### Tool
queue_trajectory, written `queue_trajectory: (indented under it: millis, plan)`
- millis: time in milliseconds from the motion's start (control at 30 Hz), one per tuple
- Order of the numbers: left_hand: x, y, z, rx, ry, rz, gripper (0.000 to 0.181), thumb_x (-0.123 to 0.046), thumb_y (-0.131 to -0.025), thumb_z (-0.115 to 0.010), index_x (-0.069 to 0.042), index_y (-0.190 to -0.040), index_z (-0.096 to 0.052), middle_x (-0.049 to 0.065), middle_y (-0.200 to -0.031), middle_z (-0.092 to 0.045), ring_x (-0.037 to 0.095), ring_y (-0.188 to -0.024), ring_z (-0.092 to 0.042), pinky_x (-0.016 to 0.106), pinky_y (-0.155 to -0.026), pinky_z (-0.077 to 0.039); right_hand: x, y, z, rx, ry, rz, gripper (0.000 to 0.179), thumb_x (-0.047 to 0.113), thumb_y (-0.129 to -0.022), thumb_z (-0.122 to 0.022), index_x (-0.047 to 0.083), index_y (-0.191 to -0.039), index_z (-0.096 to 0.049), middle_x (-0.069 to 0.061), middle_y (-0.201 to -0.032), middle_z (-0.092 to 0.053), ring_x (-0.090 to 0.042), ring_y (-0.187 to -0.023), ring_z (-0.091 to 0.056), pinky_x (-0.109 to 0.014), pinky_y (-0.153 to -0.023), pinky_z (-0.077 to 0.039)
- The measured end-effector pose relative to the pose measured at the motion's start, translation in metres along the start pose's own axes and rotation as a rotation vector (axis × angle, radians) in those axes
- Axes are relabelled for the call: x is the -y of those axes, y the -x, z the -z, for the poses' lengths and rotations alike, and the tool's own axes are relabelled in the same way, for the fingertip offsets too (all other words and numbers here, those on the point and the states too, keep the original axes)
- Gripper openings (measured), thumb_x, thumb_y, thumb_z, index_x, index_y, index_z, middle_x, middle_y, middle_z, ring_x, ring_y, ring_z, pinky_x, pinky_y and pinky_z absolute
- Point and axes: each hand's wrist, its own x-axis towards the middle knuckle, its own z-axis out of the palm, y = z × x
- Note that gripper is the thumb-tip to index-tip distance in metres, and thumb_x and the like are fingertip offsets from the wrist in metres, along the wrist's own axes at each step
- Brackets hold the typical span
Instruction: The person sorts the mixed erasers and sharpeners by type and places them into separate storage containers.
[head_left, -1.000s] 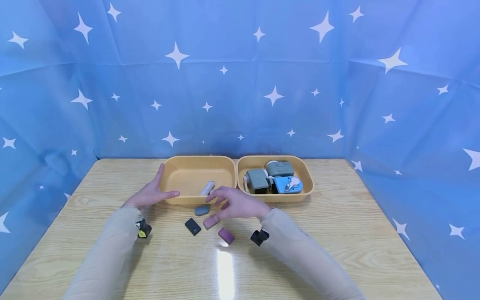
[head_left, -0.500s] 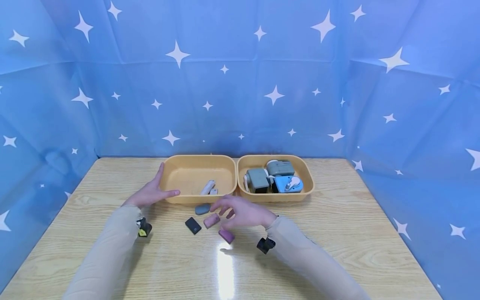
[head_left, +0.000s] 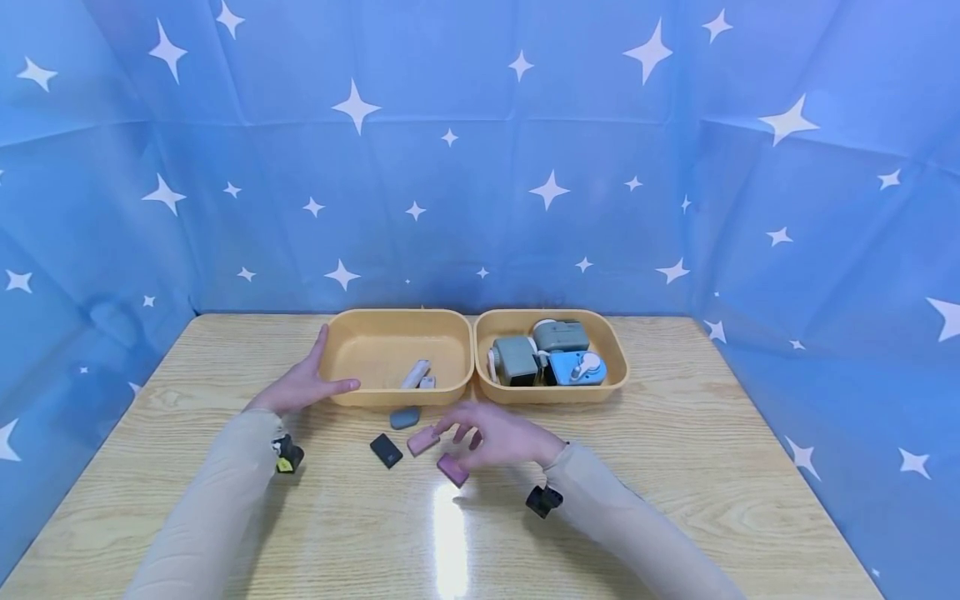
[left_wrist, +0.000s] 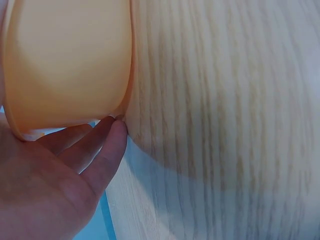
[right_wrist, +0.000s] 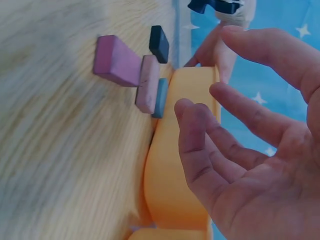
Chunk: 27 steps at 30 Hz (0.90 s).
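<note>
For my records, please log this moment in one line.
left hand: touching left bin; right hand: holding nothing, near purple block; black block: on table

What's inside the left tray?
The left tray holds a pale elongated piece and a small whitish block at its near side. The near wall hides their lower parts and the floor behind it; the left hand covers some of the near left corner.
</note>
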Motion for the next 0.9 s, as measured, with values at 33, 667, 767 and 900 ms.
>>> queue_trajectory:
  millis: [33,667,767,900]
  plan:
    - [0.0,0.0,0.0,0.0,-0.002,-0.002,0.12,-0.043,-0.085,-0.072,-0.016,-0.148,0.027,0.027,-0.156,0.01,0.051,-0.139,-0.004,0.064,-0.109,-0.009,-0.002,0.001,0.0,-0.001,0.007,0.0,0.044,0.009,-0.084,-0.073,0.002,-0.126,-0.06,-0.006,-0.128,-0.054,-0.03,-0.104,-0.06,-0.033,-0.081,-0.054]
    - [-0.002,0.002,0.0,-0.008,-0.022,-0.008,0.119,-0.043,-0.085,-0.071,-0.015,-0.149,0.025,0.028,-0.156,0.009,0.052,-0.138,-0.006,0.065,-0.109,-0.01,-0.021,0.007,-0.014,0.008,-0.013,-0.056,0.053,0.001,-0.079,-0.073,0.002,-0.129,-0.056,-0.01,-0.125,-0.057,-0.021,-0.1,-0.06,-0.026,-0.082,-0.052]
    - [-0.001,0.002,0.0,-0.008,-0.018,-0.009,0.12,-0.044,-0.085,-0.072,-0.015,-0.149,0.025,0.027,-0.156,0.009,0.052,-0.139,-0.006,0.064,-0.109,-0.01,-0.024,0.005,-0.017,0.015,-0.02,-0.083,0.058,0.002,-0.078,-0.075,0.004,-0.132,-0.054,-0.007,-0.12,-0.059,-0.016,-0.098,-0.059,-0.025,-0.082,-0.051]
    - [-0.001,0.001,0.0,-0.007,-0.017,-0.008,0.121,-0.046,-0.085,-0.071,-0.016,-0.149,0.026,0.027,-0.156,0.01,0.052,-0.139,-0.006,0.064,-0.109,-0.01,-0.027,0.003,-0.021,0.033,-0.029,-0.106,0.059,0.002,-0.077,-0.076,0.007,-0.131,-0.055,-0.001,-0.109,-0.06,-0.013,-0.095,-0.058,-0.024,-0.081,-0.051]
